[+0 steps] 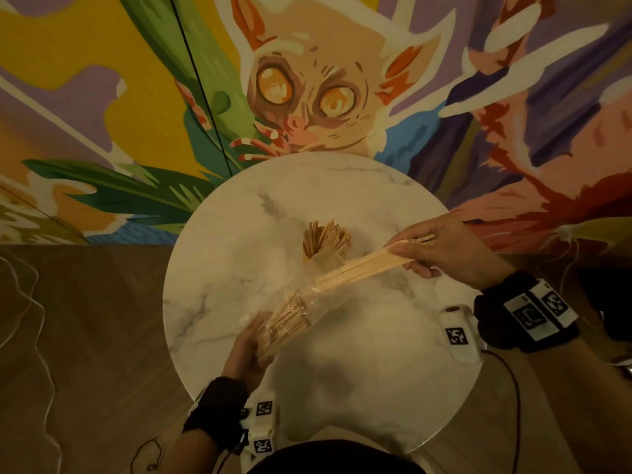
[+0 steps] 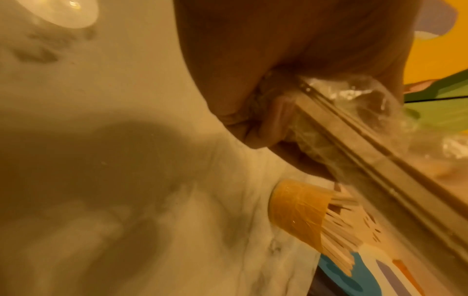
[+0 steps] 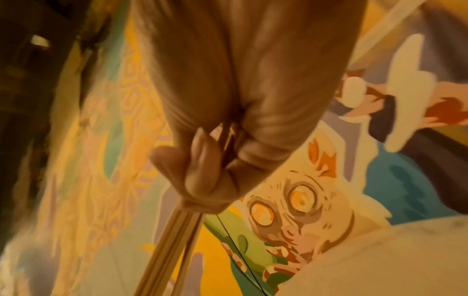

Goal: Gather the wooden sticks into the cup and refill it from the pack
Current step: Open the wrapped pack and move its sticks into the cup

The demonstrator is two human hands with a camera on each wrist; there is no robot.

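Observation:
A clear plastic pack [image 1: 290, 313] full of wooden sticks lies slanted over the round marble table [image 1: 239, 213]. My left hand [image 1: 244, 350] grips its near end. My right hand [image 1: 441, 249] pinches a small bunch of sticks [image 1: 362, 265] whose far ends are still inside the pack's open mouth. Behind them stands a paper cup [image 1: 319, 256] crowded with upright sticks [image 1: 326, 236]. In the left wrist view the cup [image 2: 298, 214] appears orange-brown, just below the pack [image 2: 367, 160]. In the right wrist view my fingers [image 3: 210, 168] close round the bunch of sticks [image 3: 172, 250].
A painted mural wall [image 1: 307, 80] rises right behind the table. Wooden floor [image 1: 85, 336] with loose cables lies to the left. A dark object [image 1: 608, 302] sits at the far right. Wrist-worn cameras with marker tags [image 1: 456, 335] hang near the table edge.

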